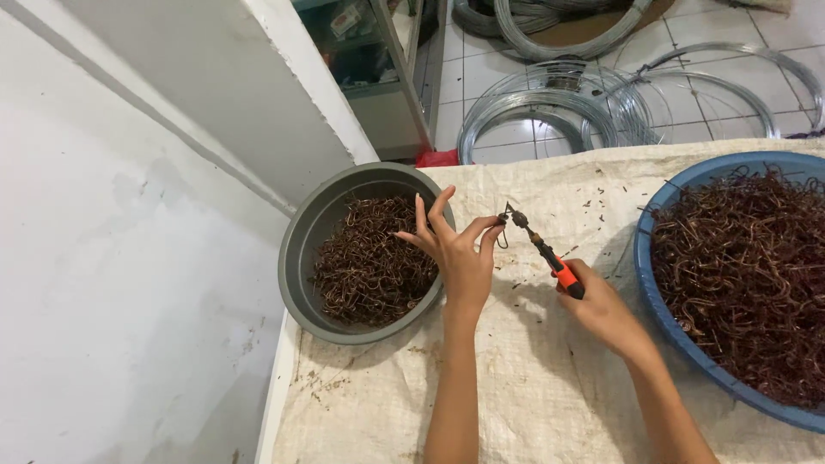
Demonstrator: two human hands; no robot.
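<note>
Nearest to the camera, two bare forearms reach up over a cream woven sack cloth (533, 387) that covers the work surface; its weave is coarse, wrinkled, and spotted with small dark crumbs.

The right hand (601, 314) is closed around the orange handle of small pliers (541, 249). The tool is thin, with a dark metal neck, and it points up and to the left. The left hand (455, 253) is lifted with the palm up. Its thumb and first finger are pinched together at the tip of the pliers on a small hooked wire piece (503, 225), while the other fingers are spread apart and long. The wire piece is very small, so I cannot tell its exact shape.

Just left of the left hand stands a round grey plastic basin (296, 258), about half full of short brown curled wire bits (369, 266), rusty in colour and tangled. At the right edge is a larger blue plastic basin (653, 283), piled with longer brown bent wires (748, 275), also tangled.

Farther away, on the white tiled floor (481, 69), lie several coils of shiny grey wire (559, 112). At the left, a white wall (112, 258) with a rough painted surface meets a white cabinet (258, 94).
</note>
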